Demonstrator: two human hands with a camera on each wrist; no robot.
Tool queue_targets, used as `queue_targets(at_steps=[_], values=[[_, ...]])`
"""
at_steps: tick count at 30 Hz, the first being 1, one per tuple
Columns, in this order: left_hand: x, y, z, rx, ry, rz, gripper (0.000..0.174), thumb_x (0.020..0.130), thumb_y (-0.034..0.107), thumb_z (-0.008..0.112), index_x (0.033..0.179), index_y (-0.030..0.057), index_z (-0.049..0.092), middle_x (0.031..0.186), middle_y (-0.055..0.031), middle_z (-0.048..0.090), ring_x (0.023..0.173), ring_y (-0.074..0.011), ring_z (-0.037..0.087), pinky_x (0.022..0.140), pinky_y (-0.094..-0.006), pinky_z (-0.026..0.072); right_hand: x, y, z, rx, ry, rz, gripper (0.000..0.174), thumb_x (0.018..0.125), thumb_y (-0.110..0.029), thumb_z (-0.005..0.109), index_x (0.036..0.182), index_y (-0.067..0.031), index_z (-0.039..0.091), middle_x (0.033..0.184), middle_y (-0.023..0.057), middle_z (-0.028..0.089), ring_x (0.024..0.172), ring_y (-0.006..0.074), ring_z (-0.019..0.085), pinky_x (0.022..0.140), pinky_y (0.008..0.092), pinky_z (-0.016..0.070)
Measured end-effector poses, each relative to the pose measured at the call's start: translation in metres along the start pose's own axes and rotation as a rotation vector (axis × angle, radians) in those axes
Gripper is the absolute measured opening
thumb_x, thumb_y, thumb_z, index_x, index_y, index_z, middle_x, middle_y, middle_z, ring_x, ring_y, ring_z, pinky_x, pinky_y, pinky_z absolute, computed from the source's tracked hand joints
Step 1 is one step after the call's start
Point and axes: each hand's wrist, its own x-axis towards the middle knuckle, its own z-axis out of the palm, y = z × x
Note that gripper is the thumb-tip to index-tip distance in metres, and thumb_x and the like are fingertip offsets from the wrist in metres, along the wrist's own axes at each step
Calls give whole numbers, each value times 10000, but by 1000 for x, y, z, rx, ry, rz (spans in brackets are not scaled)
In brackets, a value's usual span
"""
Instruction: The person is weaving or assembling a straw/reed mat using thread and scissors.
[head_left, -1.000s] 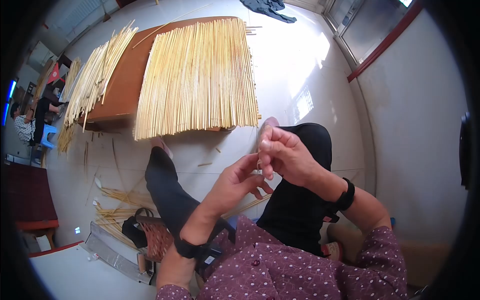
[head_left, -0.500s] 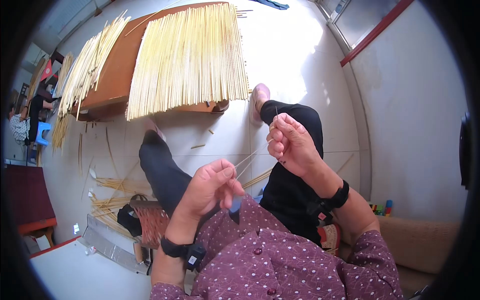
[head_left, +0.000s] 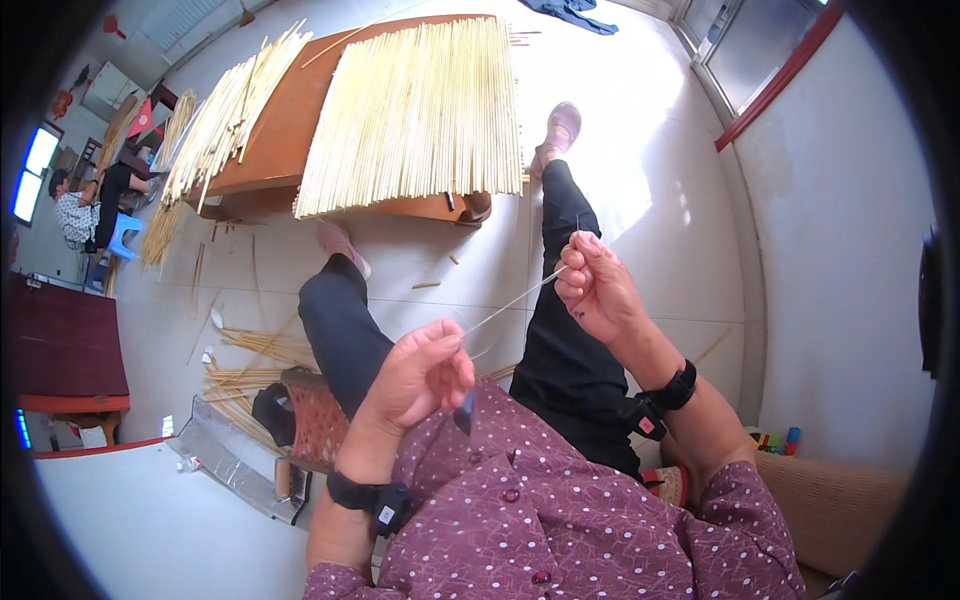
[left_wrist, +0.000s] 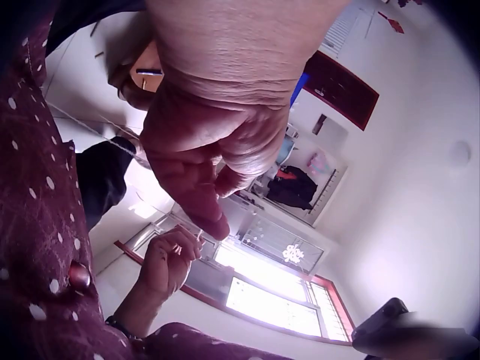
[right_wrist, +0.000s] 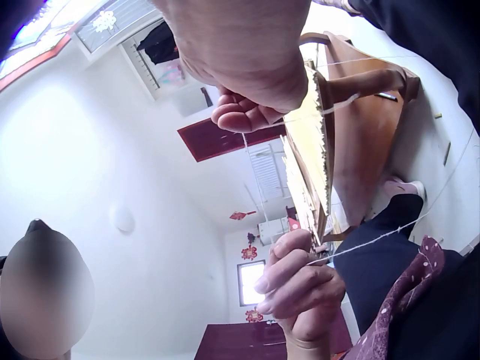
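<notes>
My left hand (head_left: pixel 420 370), over the lap, pinches a thin white string (head_left: pixel 505 305) between thumb and forefinger. From there the string runs up to my right hand (head_left: pixel 600 285), whose curled fingers hold it. A thin dark needle-like piece (head_left: pixel 578 224) sticks up from the right thumb and forefinger. In the right wrist view the string (right_wrist: pixel 379 238) also trails from the left hand (right_wrist: pixel 304 289) past the trouser leg. The left wrist view shows the right hand (left_wrist: pixel 169 262) with curled fingers beyond the left one.
Ahead stands a low brown table (head_left: pixel 262 140) bearing a mat of pale straw-coloured stalks (head_left: pixel 415 115). Loose stalks (head_left: pixel 235 105) lie on its left side, more (head_left: pixel 255 350) on the floor. A woven stool (head_left: pixel 312 425) is at the left. Another person (head_left: pixel 85 215) sits far left.
My hands were close together a second ago and have since parted, the right moving up and away, with the string stretched between them. The right leg has stretched forward.
</notes>
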Motion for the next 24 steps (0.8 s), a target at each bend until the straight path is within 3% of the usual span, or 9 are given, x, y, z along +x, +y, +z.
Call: queue_targets(at_steps=[4, 6, 9, 13, 18, 20, 21, 23, 24], values=[[6, 2, 3, 112, -31, -85, 254, 977, 194, 466, 1156, 16, 497, 653, -134, 642, 466, -181, 612, 395, -226, 469, -7, -1, 8, -201, -36, -27, 89, 973, -151, 522, 913, -86, 509, 709, 19, 555, 553, 122, 546, 498, 245, 452], [18, 0, 10, 523, -18, -306, 416, 979, 232, 459, 1326, 8, 408, 631, -126, 634, 476, -175, 617, 417, -225, 486, -13, 2, 17, -286, -74, -24, 74, 964, -132, 531, 934, -68, 508, 694, 45, 571, 520, 143, 573, 481, 269, 482], [29, -8, 19, 733, -36, -359, 515, 973, 266, 471, 1406, 22, 336, 639, -123, 636, 478, -174, 620, 423, -224, 487, -20, 5, 30, -284, -191, -11, 68, 962, -128, 532, 951, -66, 506, 691, 48, 570, 520, 144, 570, 480, 268, 480], [39, -6, 27, 784, -44, -344, 563, 937, 226, 534, 1426, 38, 328, 675, -134, 656, 498, -173, 623, 446, -259, 495, -18, 9, 38, -343, -271, -71, 79, 952, -102, 540, 955, -38, 493, 721, 56, 566, 624, 140, 591, 566, 269, 504], [52, 1, 7, 842, 6, -277, 548, 920, 219, 553, 1402, 31, 371, 787, -141, 681, 514, -173, 633, 479, -264, 511, -8, 11, 43, -325, -340, -23, 90, 937, -84, 558, 927, -24, 492, 730, 58, 566, 643, 141, 586, 640, 279, 503], [56, 0, -14, 1170, 212, -42, 477, 918, 153, 562, 1355, 12, 433, 871, -133, 690, 558, -155, 649, 503, -238, 515, -4, 13, 42, -308, -350, -6, 89, 937, -84, 558, 927, -24, 492, 731, 58, 569, 644, 138, 586, 640, 276, 497], [55, 5, -14, 1168, 206, -45, 477, 918, 153, 562, 1355, 12, 433, 871, -133, 690, 558, -155, 649, 503, -238, 515, -3, 14, 41, -288, -366, 11, 89, 937, -84, 558, 927, -25, 493, 732, 58, 572, 646, 135, 586, 640, 272, 491], [52, 18, -10, 909, 244, 104, 418, 914, 92, 539, 1322, 19, 487, 942, -100, 689, 664, -126, 660, 560, -237, 524, 2, 14, 35, -329, -354, 23, 95, 943, -96, 557, 924, -26, 495, 735, 56, 577, 646, 126, 585, 641, 265, 482], [48, 27, 4, 731, 158, 157, 416, 915, 71, 541, 1326, 27, 488, 911, -38, 678, 752, -99, 650, 592, -222, 515, 5, 15, 32, -377, -346, 38, 100, 945, -102, 556, 921, -26, 496, 735, 55, 579, 645, 126, 584, 641, 264, 482]])
